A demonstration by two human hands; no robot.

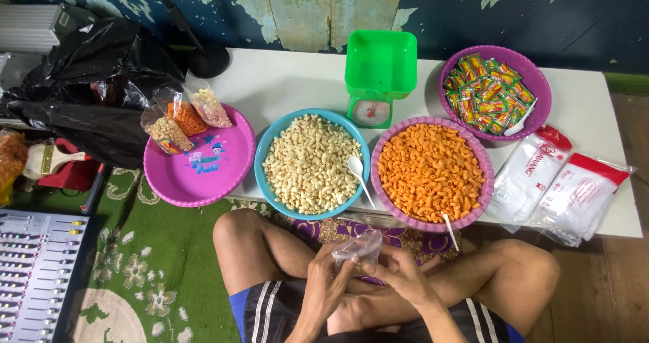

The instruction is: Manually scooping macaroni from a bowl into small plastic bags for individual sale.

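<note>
Two hands meet over the crossed legs, both pinching one small clear bag [359,247]: the left hand [324,275] grips its lower edge with fingers closed on the plastic, and the right hand [400,272] holds the other side (its fingertips curl in, so the exact grip is hard to tell). Just beyond the knees, on the white table [284,79], stand a blue bowl [265,155] of pale snacks and a purple bowl [481,194] of orange ones, each with a white spoon. Farther back sit a green scale [380,72], a bowl of sachets [534,79] and a pink plate [203,174] carrying filled bags.
</note>
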